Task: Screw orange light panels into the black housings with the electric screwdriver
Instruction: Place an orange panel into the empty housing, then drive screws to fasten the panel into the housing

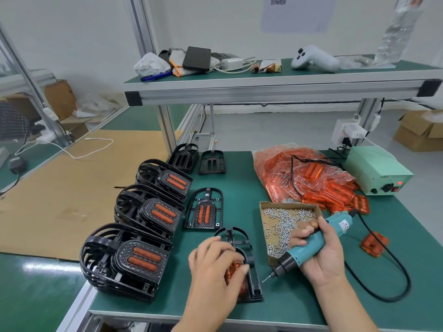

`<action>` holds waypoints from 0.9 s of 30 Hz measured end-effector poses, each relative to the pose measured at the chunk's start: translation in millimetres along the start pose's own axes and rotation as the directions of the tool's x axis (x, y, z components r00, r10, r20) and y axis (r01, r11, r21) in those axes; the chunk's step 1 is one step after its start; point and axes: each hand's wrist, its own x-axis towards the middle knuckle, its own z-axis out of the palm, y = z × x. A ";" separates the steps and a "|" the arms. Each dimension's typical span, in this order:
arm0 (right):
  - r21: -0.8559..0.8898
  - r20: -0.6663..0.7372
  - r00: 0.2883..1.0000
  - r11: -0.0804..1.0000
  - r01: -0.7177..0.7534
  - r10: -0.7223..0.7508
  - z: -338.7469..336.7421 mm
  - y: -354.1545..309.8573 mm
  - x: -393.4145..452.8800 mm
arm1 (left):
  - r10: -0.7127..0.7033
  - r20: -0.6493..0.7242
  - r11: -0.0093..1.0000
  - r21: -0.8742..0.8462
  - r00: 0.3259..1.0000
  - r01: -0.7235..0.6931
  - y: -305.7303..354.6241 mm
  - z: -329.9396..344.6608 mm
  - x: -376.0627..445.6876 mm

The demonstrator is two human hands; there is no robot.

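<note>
A: What crowds the work spot?

B: Just right of the black housing (242, 257) at bottom centre lies a cardboard tray of screws (288, 226), nearly touching it. Behind the tray sits a bag of orange light panels (304, 178), and at right centre a pale green power box (378, 173). Three stacks of finished housings (134, 259) run along the left, with one finished single housing (205, 208) between them and the tray. A loose orange panel (375, 243) lies right of the tray, by the black cable (393, 281).

A: And the hands?

B: The left hand (215, 267) lies over the housing, fingers curved down onto an orange light panel (236, 275) seated in it; I cannot tell whether it grips or only presses. The right hand (318, 255) is wrapped round the teal electric screwdriver (311, 245), which slants down-left, its bit tip just right of the housing's edge and off the panel.

A: Room to move?

B: The green table (299, 303) lies bare at lower right out to the cable loop, and along the front edge. The left stacks stand right at the table's left edge.
</note>
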 end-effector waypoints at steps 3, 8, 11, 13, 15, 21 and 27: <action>-0.005 0.000 1.000 1.000 0.010 -0.010 0.1 0.4 1.4 | 0.018 0.005 1.000 -0.020 1.000 -0.018 18.3 6.2 33.9; -0.036 0.014 1.000 0.999 0.025 -0.024 2.3 0.3 -0.3 | 0.092 0.351 0.946 0.262 0.932 -0.192 53.9 38.5 96.8; -0.033 0.003 0.999 0.999 0.034 -0.034 2.5 -0.4 -0.4 | -0.025 0.533 0.813 0.503 0.846 -0.293 62.1 60.4 111.6; -0.027 -0.004 0.999 0.999 0.037 -0.037 3.0 -0.5 -0.4 | -0.080 0.538 0.789 0.549 0.839 -0.277 64.6 67.7 113.3; -0.028 -0.014 0.999 0.999 0.038 -0.039 3.6 -0.5 -0.2 | -0.097 0.531 0.794 0.551 0.842 -0.256 65.6 70.3 114.5; -0.024 -0.017 0.999 0.999 0.031 -0.032 2.7 0.2 0.3 | -0.049 0.486 0.879 0.437 0.873 -0.194 53.9 69.9 108.4; -0.028 -0.026 0.999 0.999 0.035 -0.035 3.7 -0.7 0.0 | -0.062 0.470 0.820 0.527 0.880 -0.224 60.3 74.6 109.2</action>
